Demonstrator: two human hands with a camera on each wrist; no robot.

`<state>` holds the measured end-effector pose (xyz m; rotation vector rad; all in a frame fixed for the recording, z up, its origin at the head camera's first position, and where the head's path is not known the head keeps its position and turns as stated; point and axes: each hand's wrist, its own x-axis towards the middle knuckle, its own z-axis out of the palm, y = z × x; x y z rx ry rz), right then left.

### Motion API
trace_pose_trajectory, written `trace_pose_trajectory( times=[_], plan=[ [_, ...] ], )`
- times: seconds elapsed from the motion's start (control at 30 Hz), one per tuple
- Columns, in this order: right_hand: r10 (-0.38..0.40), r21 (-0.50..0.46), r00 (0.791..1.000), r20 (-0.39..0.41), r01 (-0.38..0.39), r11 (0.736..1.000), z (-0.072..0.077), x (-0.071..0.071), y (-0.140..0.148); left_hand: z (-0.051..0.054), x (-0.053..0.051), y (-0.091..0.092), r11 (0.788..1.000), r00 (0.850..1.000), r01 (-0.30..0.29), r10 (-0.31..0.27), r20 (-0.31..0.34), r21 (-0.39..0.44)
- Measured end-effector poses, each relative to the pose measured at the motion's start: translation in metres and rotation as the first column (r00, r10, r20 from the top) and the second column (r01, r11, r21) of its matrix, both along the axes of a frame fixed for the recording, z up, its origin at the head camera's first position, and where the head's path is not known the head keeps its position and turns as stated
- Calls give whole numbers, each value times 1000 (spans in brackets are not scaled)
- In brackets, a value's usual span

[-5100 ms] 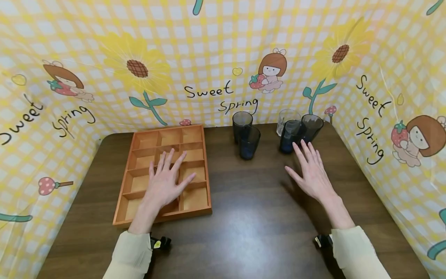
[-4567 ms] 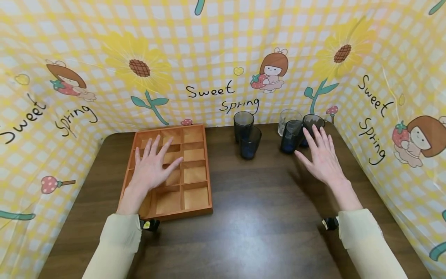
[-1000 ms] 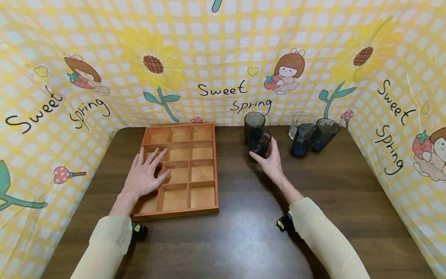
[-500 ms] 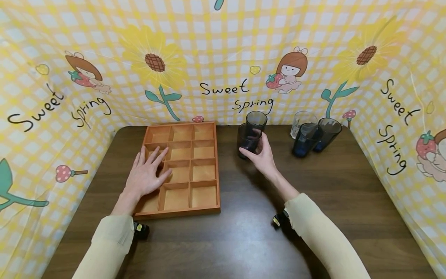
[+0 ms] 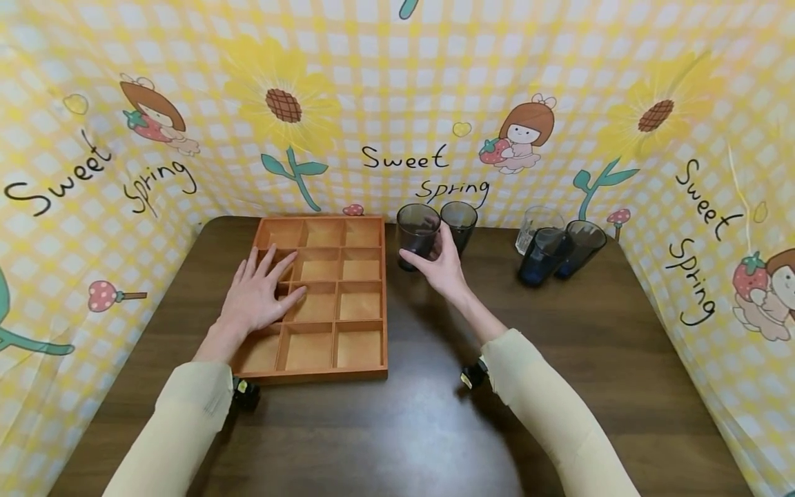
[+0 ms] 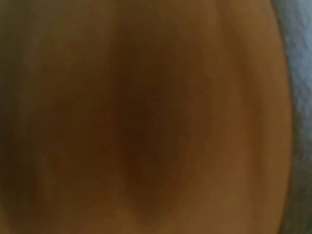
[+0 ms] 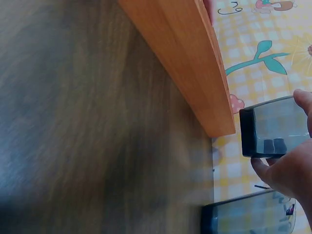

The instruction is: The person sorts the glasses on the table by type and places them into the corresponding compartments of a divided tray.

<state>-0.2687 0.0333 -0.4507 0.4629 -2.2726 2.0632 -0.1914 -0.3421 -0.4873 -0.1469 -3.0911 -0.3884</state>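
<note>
My right hand (image 5: pixel 444 266) grips a smoky dark glass tumbler (image 5: pixel 417 226) between thumb and fingers, just right of the wooden tray's far corner. In the right wrist view this tumbler (image 7: pixel 275 127) looks raised off the table, its thick dark base towards the tray. A second dark tumbler (image 5: pixel 461 219) stands right behind the hand. My left hand (image 5: pixel 253 297) lies with spread fingers over the left side of the divided wooden tray (image 5: pixel 385 331); whether it presses on the dividers I cannot tell. The left wrist view is a brown blur.
Two dark blue-grey tumblers (image 5: pixel 539 259) and a clear glass (image 5: pixel 526 235) stand close together at the back right of the dark wooden table (image 5: pixel 559 345). A yellow checked cloth (image 5: pixel 385 83) hangs along the back and sides.
My right hand took hold of the front tumbler of the left pair and moved it left towards the tray, lifting it. The left hand shifted slightly left over the tray, then stayed there.
</note>
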Motion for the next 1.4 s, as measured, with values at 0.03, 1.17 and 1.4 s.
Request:
trace_pose_trajectory(
  times=[0.03,1.17,1.4],
  plan=[
    [2,-1,1000,-9,-2,1000,1,-1,-3,0,0,-1,1000,1000,1,-1,3,-2],
    [139,-24,972,192,-137,990,10,-42,-52,0,5,18,997,997,71,-70,25,-35],
    [110,-10,977,183,-110,994,4,-45,-59,-1,8,20,997,998,61,-60,21,-53]
  ],
)
